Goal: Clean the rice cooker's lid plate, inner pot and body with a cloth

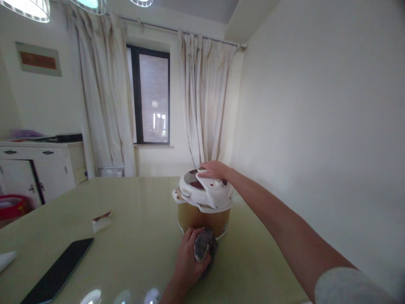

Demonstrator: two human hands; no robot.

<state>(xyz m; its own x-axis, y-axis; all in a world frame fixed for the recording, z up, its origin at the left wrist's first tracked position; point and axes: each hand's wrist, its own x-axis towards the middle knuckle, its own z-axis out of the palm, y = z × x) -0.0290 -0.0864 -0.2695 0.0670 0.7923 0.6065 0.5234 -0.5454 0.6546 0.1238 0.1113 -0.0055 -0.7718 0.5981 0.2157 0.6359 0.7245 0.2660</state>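
An electric pressure cooker (204, 216) with a white lid (207, 196) and a gold-brown body stands on the table. My left hand (193, 253) is closed around a grey cloth (205, 245), which is pressed to the lower front of the body. On top, my right hand (217, 169) grips the lid handle (207, 179), its fingers curled over the far end. The lid sits on the cooker. Part of the cooker's base is hidden behind the cloth and my left hand.
A dark flat phone-like slab (60, 270) and a small white-and-brown packet (101, 221) lie on the glossy pale-green table (133, 207) to the left. The wall (316, 105) rises at the right. A white cabinet (47, 164) and a red basin (12, 207) are beyond the table.
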